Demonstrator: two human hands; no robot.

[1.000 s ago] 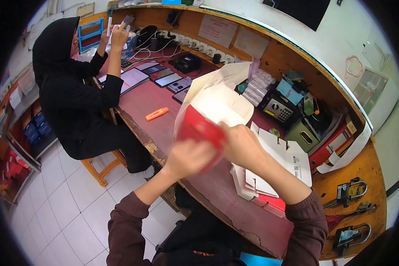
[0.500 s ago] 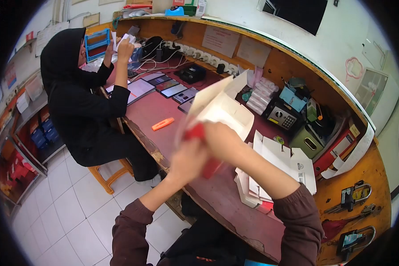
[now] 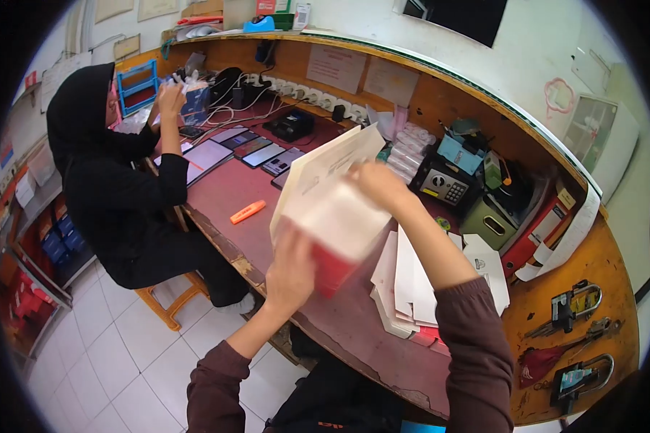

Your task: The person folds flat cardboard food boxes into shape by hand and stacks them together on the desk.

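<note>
A white and red cardboard box (image 3: 332,209) is tilted above the tabletop, its tall flap standing up at the back. My left hand (image 3: 292,268) grips its lower left side, the fingers smeared by motion. At the upper right, my right hand (image 3: 379,186) has its fingers curled on the box's edge, partly hiding it. Close to my right forearm lies a pile of unfolded white cartons (image 3: 408,285) with some red beneath. An orange highlighter (image 3: 248,211) rests on the table (image 3: 354,346), left of the box.
A co-worker (image 3: 115,180) in black sits at the left, hands raised. Several phones (image 3: 261,154) lie beyond the highlighter. A small safe (image 3: 444,184) and a green box file (image 3: 487,220) stand at the back right. Padlocks (image 3: 574,307) with keys lie on the wooden side.
My right hand has gone from beside my left hand up to the box's upper right edge. The box has turned, its flap more upright. My left hand is slightly further left.
</note>
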